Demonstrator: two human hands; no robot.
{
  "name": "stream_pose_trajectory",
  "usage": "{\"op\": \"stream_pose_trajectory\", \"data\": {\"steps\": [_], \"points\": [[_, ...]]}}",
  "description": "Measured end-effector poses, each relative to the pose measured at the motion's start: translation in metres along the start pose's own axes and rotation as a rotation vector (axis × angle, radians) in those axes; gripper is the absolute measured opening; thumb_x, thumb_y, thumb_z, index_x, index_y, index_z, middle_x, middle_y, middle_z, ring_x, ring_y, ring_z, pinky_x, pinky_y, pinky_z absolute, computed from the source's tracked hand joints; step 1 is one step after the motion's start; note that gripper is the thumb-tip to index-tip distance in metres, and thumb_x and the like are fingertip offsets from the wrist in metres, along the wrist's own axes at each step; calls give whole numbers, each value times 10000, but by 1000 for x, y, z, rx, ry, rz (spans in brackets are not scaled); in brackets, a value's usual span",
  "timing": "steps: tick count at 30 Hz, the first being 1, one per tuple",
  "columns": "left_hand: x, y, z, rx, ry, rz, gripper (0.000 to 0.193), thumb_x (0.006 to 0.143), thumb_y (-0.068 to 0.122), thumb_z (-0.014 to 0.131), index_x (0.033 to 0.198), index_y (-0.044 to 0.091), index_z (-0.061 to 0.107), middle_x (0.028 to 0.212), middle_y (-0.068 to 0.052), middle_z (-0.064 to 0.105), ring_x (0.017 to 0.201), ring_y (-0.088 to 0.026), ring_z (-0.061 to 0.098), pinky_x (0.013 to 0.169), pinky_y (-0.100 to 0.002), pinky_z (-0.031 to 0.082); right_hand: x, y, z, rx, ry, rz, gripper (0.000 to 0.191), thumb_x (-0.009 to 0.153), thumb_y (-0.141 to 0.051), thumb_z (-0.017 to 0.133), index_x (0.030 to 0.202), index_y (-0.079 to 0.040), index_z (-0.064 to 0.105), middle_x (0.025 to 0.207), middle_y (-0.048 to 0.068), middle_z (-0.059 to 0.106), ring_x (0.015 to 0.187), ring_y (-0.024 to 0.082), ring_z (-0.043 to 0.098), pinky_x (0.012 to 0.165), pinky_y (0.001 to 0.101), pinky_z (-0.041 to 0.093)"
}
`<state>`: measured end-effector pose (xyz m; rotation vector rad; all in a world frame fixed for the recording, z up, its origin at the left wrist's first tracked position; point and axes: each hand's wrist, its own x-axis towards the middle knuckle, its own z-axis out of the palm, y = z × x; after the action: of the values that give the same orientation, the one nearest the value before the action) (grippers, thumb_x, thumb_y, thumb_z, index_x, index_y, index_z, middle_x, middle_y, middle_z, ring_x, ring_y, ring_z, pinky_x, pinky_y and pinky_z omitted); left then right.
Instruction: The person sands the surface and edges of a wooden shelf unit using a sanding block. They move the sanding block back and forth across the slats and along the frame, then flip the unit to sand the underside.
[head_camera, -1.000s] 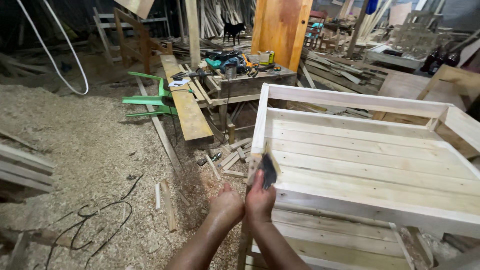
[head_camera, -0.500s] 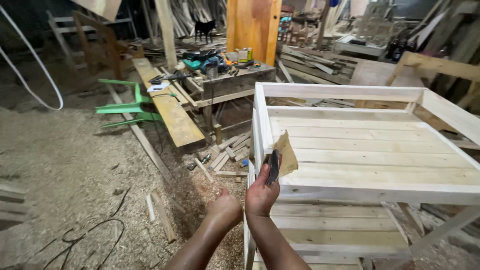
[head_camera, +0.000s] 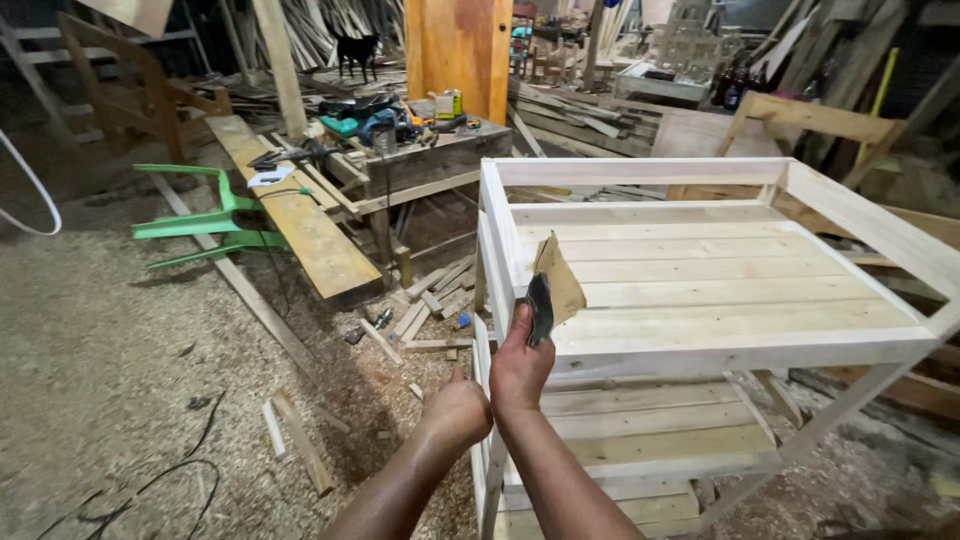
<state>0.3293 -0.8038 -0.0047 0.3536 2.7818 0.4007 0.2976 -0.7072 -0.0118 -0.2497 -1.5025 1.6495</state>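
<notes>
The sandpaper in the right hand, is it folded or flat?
Folded: the sandpaper in the right hand shows a dark face and a tan flap bent up beside it.

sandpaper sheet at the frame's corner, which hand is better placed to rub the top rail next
Right, probably. The right hand already has the folded tan sandpaper sheet in its grip, raised against the pale wooden slatted frame at its near corner. The left hand is a closed fist, lower, holding nothing visible.

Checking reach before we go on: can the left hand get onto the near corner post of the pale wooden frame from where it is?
Probably yes. The left hand hangs closed just beside the frame's corner post, with nothing between them; the right hand holds the sandpaper above.
</notes>
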Motion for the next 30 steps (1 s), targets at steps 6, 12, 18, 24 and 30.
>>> {"op": "stream_pose_trajectory", "data": {"steps": [6,12,18,24,30], "points": [[10,9,2,-45,119,84,600,917,137,562,1483,-2,423,1672,-246,181,1536,-414,241,1210,-653,217,-9,16,-25,-300,15,246,646,1034,-536,581,1069,104,668,969,243,739,888,294,685,810,404,541],[13,10,7,-56,91,117,709,891,189,600,1524,30,321,1646,-166,278,1524,-357,306,1186,-648,304,10,9,-18,-146,-67,273,637,1005,-518,555,1078,93,719,973,240,777,850,321,687,779,424,538],[17,9,13,41,77,164,708,886,217,618,1513,38,343,1649,-201,236,1514,-379,294,1173,-663,290,-9,0,-27,5,-75,44,506,1017,-411,558,1278,15,639,1184,138,726,1039,217,647,892,381,513],[17,10,14,-23,-14,167,596,945,256,527,1514,111,422,1678,-204,196,1534,-419,247,1194,-678,253,4,-9,-19,-32,-108,157,497,1041,-415,543,1233,22,682,1115,157,763,984,244,674,886,389,535],[29,16,13,71,-6,176,603,927,265,554,1489,74,448,1684,-187,184,1557,-379,225,1201,-696,215,-1,-9,-23,34,-93,155,481,1013,-415,557,1218,2,681,1105,100,749,983,202,663,875,361,531]]}}
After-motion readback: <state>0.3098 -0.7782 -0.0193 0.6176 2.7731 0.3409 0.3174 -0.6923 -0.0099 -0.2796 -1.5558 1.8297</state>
